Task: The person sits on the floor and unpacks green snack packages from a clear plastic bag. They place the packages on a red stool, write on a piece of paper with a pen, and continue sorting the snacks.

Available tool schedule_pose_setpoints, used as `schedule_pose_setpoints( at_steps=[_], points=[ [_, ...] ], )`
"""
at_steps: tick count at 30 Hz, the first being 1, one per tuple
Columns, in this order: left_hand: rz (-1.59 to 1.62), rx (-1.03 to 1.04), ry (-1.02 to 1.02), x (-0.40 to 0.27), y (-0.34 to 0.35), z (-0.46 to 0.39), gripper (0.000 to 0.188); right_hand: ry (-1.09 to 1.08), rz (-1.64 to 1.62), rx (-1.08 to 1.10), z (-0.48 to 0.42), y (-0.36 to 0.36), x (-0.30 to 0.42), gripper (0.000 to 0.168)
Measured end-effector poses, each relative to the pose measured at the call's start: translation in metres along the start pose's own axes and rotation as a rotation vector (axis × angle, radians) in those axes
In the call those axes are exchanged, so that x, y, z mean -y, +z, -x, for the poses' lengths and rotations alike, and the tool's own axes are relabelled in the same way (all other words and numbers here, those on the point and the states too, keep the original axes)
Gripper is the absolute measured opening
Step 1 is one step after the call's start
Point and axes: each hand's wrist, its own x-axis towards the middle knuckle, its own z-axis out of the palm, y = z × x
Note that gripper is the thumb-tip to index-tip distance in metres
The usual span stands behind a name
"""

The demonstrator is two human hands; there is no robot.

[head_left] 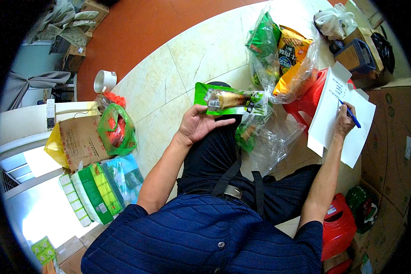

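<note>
My left hand (200, 125) holds a green and clear snack packet (233, 100) above my left knee, the thumb on its lower edge and the other fingers beneath or beside it. In my right hand (345, 121) is a blue pen (352, 116), its tip on a flattened white carton sheet (332, 113) that bears several handwritten lines. The sheet rests over a red plastic stool (304, 102). Between my hands, a clear plastic bag (274, 144) with a green packet (247, 137) lies by my legs. Another clear bag (258, 61) farther ahead holds green packets and an orange snack bag (291, 61).
At the left are a green plastic bag (117, 128), a cardboard box (82, 140), tissue packs (92, 193) and a white container (105, 81). Large cardboard boxes (390, 137) stand at the right, with a red plastic stool (339, 229) below them.
</note>
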Motion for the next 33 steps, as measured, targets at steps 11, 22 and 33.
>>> schedule_pose_setpoints(
  at_steps=[11,22,33],
  points=[
    [-0.027,-0.018,0.002,-0.004,0.001,0.003,0.067,-0.071,-0.010,0.039,-0.002,0.004,-0.019,0.014],
    [-0.069,-0.092,0.049,0.007,0.001,0.009,0.066,-0.110,-0.017,-0.047,0.000,0.009,-0.022,0.014],
    [-0.094,-0.047,0.035,0.005,0.005,0.005,0.065,-0.083,0.060,-0.060,0.007,0.009,-0.002,0.014]
  ],
)
